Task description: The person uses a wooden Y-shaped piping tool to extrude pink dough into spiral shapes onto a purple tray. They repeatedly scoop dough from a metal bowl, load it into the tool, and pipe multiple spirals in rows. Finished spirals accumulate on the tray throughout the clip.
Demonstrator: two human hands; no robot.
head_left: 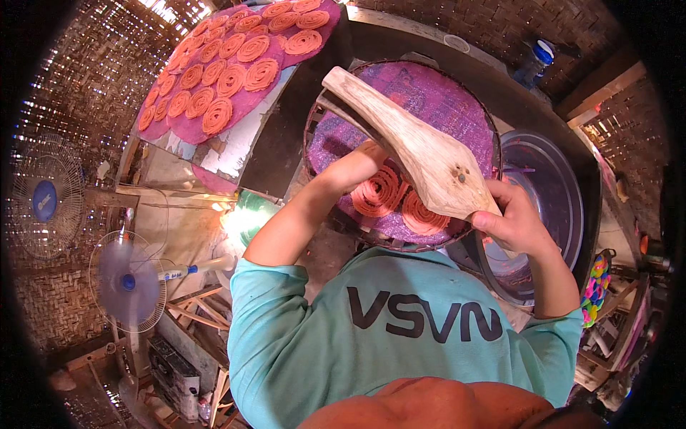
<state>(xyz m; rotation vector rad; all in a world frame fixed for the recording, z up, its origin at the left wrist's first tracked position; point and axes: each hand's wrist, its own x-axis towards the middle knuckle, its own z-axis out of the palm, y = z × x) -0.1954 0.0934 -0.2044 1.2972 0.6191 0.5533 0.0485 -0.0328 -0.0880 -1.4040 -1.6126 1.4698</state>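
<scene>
- Wooden press (pixel 421 154): a pale, paddle-shaped wooden tool with two small bolts near its wide end, held tilted over the round tray (pixel 457 107); its narrow end points away from the person.
- Right hand (pixel 518 225): closed in a grip around the near, wide end of the wooden press, fingers curled over its edge.
- Left hand (pixel 357 166): reaches under the middle of the press; its fingers are hidden behind the wood, so whether they pinch or spread cannot be told.
- Round tray: a woven disc covered with purple cloth, lying directly in front of the person. Two orange dough spirals (pixel 379 191) lie side by side, touching, at its near edge, partly under the press.
- Progress on this tray: judged from the layout, only the near edge is filled; most of the purple surface beyond the press shows no spirals.
- Filled tray (pixel 179 125): a second purple-covered disc, up and to the left, well apart from the hands, carries many orange spirals in close rows and appears complete.
- Metal basin (pixel 547 193): a wide round bowl just to the right of the working tray, beside the right hand; its contents are not clear.
- Two electric fans (pixel 128 282) stand at the far left, away from the work.
</scene>
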